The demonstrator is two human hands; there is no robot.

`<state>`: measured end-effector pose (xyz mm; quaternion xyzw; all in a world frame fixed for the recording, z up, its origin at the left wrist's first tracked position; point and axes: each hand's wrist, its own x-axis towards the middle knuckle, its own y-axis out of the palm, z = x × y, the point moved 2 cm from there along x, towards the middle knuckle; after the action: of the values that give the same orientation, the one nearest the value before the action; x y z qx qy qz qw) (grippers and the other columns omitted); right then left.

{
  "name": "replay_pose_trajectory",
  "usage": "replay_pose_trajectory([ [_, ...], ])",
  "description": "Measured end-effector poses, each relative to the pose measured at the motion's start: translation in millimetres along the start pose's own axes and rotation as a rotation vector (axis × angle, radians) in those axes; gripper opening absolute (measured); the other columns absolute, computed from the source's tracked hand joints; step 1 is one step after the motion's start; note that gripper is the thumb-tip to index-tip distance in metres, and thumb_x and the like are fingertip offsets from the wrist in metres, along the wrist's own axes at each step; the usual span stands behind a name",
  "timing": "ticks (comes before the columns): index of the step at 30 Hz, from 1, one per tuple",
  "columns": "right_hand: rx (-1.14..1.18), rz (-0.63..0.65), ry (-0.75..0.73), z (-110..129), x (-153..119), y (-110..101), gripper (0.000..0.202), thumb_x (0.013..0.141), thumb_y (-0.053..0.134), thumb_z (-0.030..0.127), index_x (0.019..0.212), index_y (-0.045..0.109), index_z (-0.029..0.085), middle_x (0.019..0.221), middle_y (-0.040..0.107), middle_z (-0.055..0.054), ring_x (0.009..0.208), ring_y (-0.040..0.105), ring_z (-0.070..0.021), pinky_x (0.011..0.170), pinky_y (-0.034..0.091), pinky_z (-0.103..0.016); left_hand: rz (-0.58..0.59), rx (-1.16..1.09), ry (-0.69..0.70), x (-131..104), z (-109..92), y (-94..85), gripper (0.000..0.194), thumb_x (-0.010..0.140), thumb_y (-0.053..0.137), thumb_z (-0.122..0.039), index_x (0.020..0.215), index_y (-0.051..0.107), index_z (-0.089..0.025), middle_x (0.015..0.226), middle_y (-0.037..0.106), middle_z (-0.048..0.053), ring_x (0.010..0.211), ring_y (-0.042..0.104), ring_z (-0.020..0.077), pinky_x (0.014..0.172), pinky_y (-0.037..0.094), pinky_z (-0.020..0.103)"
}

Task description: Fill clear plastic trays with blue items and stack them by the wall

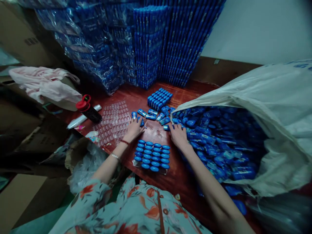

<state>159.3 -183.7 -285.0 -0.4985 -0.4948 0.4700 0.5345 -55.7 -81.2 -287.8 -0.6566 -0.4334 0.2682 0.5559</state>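
Note:
My left hand (135, 128) reaches over the red-brown table, its fingers closed around a small blue capsule-shaped container (140, 121). Another blue container (134, 115) stands just beyond its fingertips. My right hand (179, 135) lies palm down with fingers spread at the edge of the loose pile, by a labelled blue container (166, 128). Between my forearms, close to me, a block of blue containers (152, 155) stands in rows on a clear plastic tray. Several loose containers (151, 116) lie on their sides between the hands and a second stacked block (160, 98).
A big white sack (243, 97) spills blue containers at right. Clear blister trays (114, 120) lie at left, beside a dark bottle with a red lid (89, 109) and a pink cloth (46, 83). Tall stacks of blue packs (151, 48) line the back.

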Motion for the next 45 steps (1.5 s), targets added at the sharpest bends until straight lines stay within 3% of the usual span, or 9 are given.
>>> replay_pose_trajectory([
  [5, 0.014, 0.028, -0.088, 11, 7, 5, 0.033, 0.087, 0.032, 0.006, 0.111, 0.056, 0.008, 0.109, 0.062, -0.017, 0.108, 0.049, -0.0267, 0.098, 0.027, -0.048, 0.065, 0.010, 0.054, 34, -11, 14.5, 0.027, 0.087, 0.043, -0.014, 0.108, 0.056, -0.004, 0.107, 0.058, 0.024, 0.105, 0.053, 0.0327, 0.091, 0.036, 0.046],
  [10, 0.674, -0.180, 0.070, -5, -69, -11, 0.035, 0.089, 0.043, 0.030, 0.121, 0.043, 0.015, 0.111, 0.061, -0.012, 0.095, 0.058, -0.0217, 0.086, 0.043, -0.038, 0.061, -0.106, 0.075, 15, 3, 11.8, 0.029, 0.089, 0.038, -0.012, 0.116, 0.049, -0.008, 0.109, 0.059, 0.018, 0.100, 0.057, 0.0243, 0.087, 0.043, 0.036],
  [13, 1.036, -0.069, 0.161, -16, -123, -23, 0.032, 0.084, 0.053, 0.041, 0.108, 0.052, 0.020, 0.099, 0.065, -0.006, 0.086, 0.062, -0.0194, 0.075, 0.049, -0.031, -0.072, -0.360, 0.018, -23, 9, -3.4, 0.034, 0.090, 0.044, -0.018, 0.124, 0.041, -0.013, 0.112, 0.060, 0.013, 0.098, 0.059, 0.0189, 0.083, 0.046, 0.030],
  [17, 1.053, 0.200, 0.080, -8, -170, -27, 0.025, 0.087, 0.051, 0.038, 0.103, 0.060, 0.021, 0.099, 0.067, -0.005, 0.092, 0.062, -0.0192, 0.081, 0.050, -0.032, -0.298, -0.729, -0.141, -95, 15, -36.3, 0.029, 0.083, 0.059, -0.033, 0.107, 0.054, -0.017, 0.098, 0.063, 0.004, 0.088, 0.061, 0.0162, 0.079, 0.049, 0.028],
  [21, 0.919, 0.056, 0.066, 15, -184, -12, 0.028, 0.091, 0.045, 0.031, 0.116, 0.053, 0.020, 0.107, 0.065, -0.007, 0.095, 0.063, -0.0181, 0.083, 0.051, -0.032, -0.441, -0.696, -0.301, -163, 21, -58.1, 0.024, 0.080, 0.062, -0.035, 0.097, 0.062, -0.018, 0.091, 0.062, 0.002, 0.085, 0.059, 0.0150, 0.080, 0.049, 0.028],
  [26, 0.770, -0.197, -0.110, 35, -187, 7, 0.023, 0.091, 0.043, 0.021, 0.112, 0.053, 0.020, 0.099, 0.065, -0.008, 0.093, 0.063, -0.0184, 0.083, 0.053, -0.035, -0.370, -0.732, -0.380, -212, 11, -38.1, 0.028, 0.079, 0.063, -0.035, 0.102, 0.059, -0.019, 0.087, 0.063, 0.002, 0.077, 0.061, 0.0140, 0.070, 0.052, 0.026],
  [31, 0.532, -0.161, -0.317, 34, -185, 2, 0.032, 0.090, 0.037, 0.009, 0.117, 0.052, 0.017, 0.096, 0.062, -0.010, 0.088, 0.061, -0.0164, 0.075, 0.053, -0.029, -0.294, -0.571, -0.086, -219, -10, -17.2, 0.015, 0.087, 0.054, -0.024, 0.100, 0.060, -0.020, 0.090, 0.061, 0.004, 0.080, 0.061, 0.0145, 0.072, 0.053, 0.028],
  [37, 0.269, 0.054, -0.393, 43, -172, -22, 0.033, 0.085, 0.037, 0.003, 0.109, 0.056, 0.016, 0.087, 0.060, -0.007, 0.076, 0.057, -0.0143, 0.067, 0.046, -0.024, -0.176, -0.353, 0.308, -206, -4, -10.2, 0.037, 0.090, 0.047, -0.018, 0.127, 0.047, -0.026, 0.103, 0.058, 0.007, 0.091, 0.056, 0.0164, 0.076, 0.051, 0.030],
  [45, 0.121, 0.356, -0.472, 61, -146, -50, 0.030, 0.081, 0.041, 0.000, 0.101, 0.055, 0.019, 0.089, 0.060, -0.006, 0.071, 0.058, -0.0143, 0.057, 0.038, -0.024, 0.023, -0.330, 0.476, -176, -3, -32.2, 0.030, 0.093, 0.037, -0.019, 0.120, 0.052, -0.020, 0.092, 0.058, 0.006, 0.078, 0.052, 0.0145, 0.070, 0.048, 0.026],
])
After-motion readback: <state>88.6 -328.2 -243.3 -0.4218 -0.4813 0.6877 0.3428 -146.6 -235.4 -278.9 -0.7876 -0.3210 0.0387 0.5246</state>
